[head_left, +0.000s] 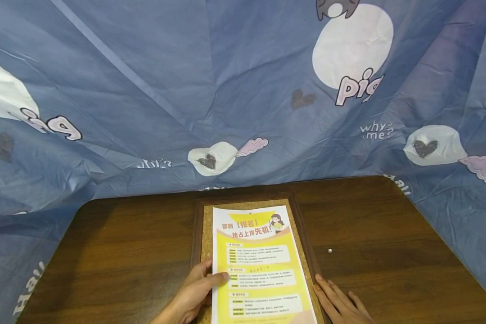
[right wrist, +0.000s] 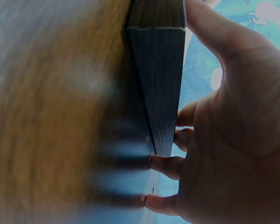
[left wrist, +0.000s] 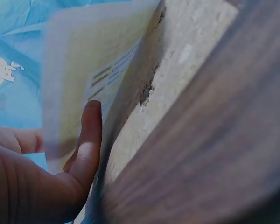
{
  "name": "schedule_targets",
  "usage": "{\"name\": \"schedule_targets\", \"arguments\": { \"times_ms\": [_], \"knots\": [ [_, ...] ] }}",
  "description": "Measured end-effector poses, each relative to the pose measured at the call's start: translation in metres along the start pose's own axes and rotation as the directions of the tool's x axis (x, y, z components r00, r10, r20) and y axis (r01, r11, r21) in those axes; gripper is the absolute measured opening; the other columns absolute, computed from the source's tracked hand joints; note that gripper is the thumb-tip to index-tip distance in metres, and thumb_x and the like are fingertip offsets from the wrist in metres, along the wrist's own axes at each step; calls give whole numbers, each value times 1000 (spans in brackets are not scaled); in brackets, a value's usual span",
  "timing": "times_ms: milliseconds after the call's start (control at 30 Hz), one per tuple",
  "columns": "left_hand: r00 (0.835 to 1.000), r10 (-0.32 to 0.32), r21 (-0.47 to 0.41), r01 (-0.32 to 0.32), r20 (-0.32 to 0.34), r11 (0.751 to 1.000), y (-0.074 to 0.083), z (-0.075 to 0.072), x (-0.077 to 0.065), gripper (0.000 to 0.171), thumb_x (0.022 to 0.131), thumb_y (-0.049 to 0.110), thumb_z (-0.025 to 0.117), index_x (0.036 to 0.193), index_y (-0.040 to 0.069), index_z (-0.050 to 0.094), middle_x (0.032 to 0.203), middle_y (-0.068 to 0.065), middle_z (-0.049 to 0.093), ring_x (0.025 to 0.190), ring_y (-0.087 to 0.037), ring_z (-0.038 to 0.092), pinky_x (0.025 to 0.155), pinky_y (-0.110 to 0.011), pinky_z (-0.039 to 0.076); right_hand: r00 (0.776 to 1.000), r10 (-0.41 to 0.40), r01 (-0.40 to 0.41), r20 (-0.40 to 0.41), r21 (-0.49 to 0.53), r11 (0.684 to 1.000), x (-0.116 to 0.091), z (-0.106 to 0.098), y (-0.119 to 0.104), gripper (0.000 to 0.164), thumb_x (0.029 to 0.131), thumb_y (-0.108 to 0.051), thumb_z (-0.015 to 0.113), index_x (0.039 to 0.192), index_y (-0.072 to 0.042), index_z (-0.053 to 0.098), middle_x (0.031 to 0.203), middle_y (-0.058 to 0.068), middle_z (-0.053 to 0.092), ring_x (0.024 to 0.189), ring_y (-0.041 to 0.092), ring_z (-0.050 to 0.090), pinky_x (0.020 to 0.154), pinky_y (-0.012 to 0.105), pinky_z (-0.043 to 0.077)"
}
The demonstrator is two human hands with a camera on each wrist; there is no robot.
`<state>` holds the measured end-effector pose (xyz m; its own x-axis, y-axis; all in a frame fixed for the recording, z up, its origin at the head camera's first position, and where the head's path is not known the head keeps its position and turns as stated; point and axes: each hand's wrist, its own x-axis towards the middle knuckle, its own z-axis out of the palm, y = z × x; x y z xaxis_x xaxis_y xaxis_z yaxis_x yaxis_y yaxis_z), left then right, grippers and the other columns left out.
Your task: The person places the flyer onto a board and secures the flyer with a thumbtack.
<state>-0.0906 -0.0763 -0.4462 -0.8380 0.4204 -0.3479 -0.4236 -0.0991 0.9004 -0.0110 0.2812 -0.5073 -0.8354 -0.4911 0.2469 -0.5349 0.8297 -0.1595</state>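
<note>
A yellow and white printed paper sheet (head_left: 259, 265) lies over a cork board (head_left: 207, 234) with a dark brown wooden frame (head_left: 301, 225). A small dark dot, perhaps a pin head (head_left: 249, 213), shows at the sheet's top edge. My left hand (head_left: 196, 288) pinches the sheet's left edge, thumb on the printed face and fingers behind it. In the left wrist view, the paper (left wrist: 84, 70) stands lifted off the worn cork (left wrist: 177, 51) there. My right hand (head_left: 338, 301) rests along the frame's right side, fingers extended; the right wrist view shows the frame's side (right wrist: 158, 84) beside the palm.
A small shiny white object (head_left: 329, 250), too small to identify, lies on the brown wooden table (head_left: 372, 234) right of the board. Behind the table's far edge hangs a blue printed cloth (head_left: 166, 90), which also surrounds both sides.
</note>
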Motion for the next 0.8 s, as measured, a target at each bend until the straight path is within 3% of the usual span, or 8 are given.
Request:
{"name": "schedule_targets", "arguments": {
  "times_ms": [433,633,800],
  "knots": [
    [995,-83,68,86,-47,994,-4,-5,-7,34,95,9,55,119,-14,47,92,-16,72,78,-27,72,66,-36,59,999,7,-9,43,36,999,0,-3,-1,115,81,-61,72,152,-42,-17,165,-14,-8,117,43,55,73,72,45],
    [994,-94,99,99,-57,990,-4,-6,-11,17,95,7,52,104,-8,51,83,-13,71,66,-18,69,56,-26,56,1000,-10,10,22,-2,1000,0,-1,0,117,80,-62,71,152,-40,-18,165,-11,-5,116,42,55,72,70,46],
    [995,-71,104,78,-68,992,-7,-8,-12,14,94,4,51,103,-7,51,81,-11,70,63,-15,68,52,-23,54,1000,4,-4,21,-1,1000,0,0,0,114,80,-64,70,152,-41,-16,165,-14,-5,116,41,56,73,70,46]
  ]
}}
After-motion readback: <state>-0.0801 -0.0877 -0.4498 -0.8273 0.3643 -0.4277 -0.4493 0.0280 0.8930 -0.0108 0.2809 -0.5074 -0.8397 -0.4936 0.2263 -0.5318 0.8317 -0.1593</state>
